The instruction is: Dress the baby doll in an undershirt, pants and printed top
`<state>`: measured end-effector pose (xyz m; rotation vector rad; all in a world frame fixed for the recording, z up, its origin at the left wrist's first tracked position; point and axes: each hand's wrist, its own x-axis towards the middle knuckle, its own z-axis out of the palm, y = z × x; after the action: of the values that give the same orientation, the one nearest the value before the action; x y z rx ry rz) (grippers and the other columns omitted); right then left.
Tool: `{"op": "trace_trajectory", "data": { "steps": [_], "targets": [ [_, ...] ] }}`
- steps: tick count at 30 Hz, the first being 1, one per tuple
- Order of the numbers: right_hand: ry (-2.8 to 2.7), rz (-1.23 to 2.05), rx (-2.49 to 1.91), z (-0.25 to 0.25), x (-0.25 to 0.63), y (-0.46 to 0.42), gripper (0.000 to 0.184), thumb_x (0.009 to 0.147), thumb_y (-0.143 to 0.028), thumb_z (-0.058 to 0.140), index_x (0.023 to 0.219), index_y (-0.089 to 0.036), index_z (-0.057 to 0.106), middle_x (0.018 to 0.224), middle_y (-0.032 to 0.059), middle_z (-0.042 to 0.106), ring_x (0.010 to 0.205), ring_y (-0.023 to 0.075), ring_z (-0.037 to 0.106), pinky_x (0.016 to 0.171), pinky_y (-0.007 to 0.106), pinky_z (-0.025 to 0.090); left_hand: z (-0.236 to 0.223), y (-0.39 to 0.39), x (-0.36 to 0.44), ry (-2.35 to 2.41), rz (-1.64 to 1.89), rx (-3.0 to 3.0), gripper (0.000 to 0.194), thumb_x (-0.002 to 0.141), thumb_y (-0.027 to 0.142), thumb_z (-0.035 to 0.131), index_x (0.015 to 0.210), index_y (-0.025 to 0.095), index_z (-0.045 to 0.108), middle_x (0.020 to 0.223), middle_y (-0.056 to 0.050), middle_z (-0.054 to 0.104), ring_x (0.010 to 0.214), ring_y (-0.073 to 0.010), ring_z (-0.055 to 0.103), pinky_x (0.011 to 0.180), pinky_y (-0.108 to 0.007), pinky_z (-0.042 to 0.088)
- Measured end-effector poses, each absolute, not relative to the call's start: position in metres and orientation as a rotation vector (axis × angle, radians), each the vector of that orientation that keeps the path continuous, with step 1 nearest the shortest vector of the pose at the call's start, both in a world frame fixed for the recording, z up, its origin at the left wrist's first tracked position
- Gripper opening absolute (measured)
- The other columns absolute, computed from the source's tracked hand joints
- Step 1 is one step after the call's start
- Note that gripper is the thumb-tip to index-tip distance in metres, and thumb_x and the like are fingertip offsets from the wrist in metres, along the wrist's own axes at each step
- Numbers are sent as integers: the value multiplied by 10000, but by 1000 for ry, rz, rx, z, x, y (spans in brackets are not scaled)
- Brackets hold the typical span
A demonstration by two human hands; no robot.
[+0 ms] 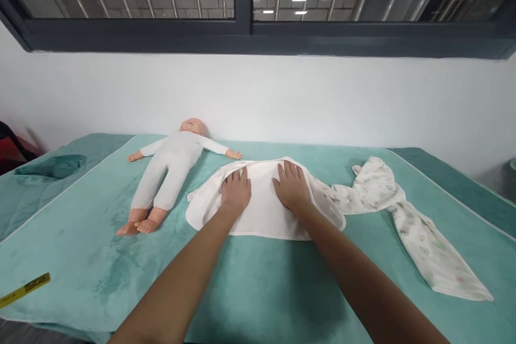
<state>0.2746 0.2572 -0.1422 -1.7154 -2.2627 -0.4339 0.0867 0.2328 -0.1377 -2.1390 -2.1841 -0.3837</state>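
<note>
A white baby garment [264, 220] lies spread on the green bed cover, its plain side up and its lower edge rounded. On its left part my left hand [236, 191] rests flat with the fingers extended. My right hand [291, 185] presses flat on the right part, fingers pointing away and thumb apart. From the garment's right side a patterned white cloth piece [374, 185] trails off, bent and creased; whether it is joined to the garment I cannot tell. To the left, a baby doll [173, 156] in a white bodysuit lies on its back, apart from my hands.
The green bed cover [258, 290] spreads beneath everything. A yellow strip [24, 290] with black marks lies at the near left. Behind the bed stand a white wall [258, 97] and a dark-framed window [242, 37]. A dark and red object [12, 148] shows at the left edge.
</note>
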Motion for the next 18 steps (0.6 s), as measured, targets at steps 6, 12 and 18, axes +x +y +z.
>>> {"op": "trace_trajectory", "data": {
  "steps": [6,12,18],
  "targets": [
    [-2274,-302,-1742,-142,276,277,567,978,-349,375,1467,-63,395,1550,177,287,1446,308,237,1185,480,143,-139,257,83,-2178,-352,-2152,545,992,379,261,1499,194,342,1454,-138,476,1339,-313,410,1097,-483,357],
    [-2297,69,-1691,-149,279,284,507,989,-351,328,1401,-89,469,1530,171,334,1445,288,241,1185,498,139,-144,260,82,-2176,-308,-2192,532,999,375,221,1461,188,409,1409,-133,523,1312,-302,440,1082,-473,378],
    [-2370,346,-1545,-130,305,286,494,923,-421,497,1362,-200,546,1471,81,455,1364,244,411,1153,392,307,-141,257,82,-2171,-301,-2201,523,992,367,243,1441,185,439,1416,-132,517,1316,-299,437,1084,-476,379]
  ]
}}
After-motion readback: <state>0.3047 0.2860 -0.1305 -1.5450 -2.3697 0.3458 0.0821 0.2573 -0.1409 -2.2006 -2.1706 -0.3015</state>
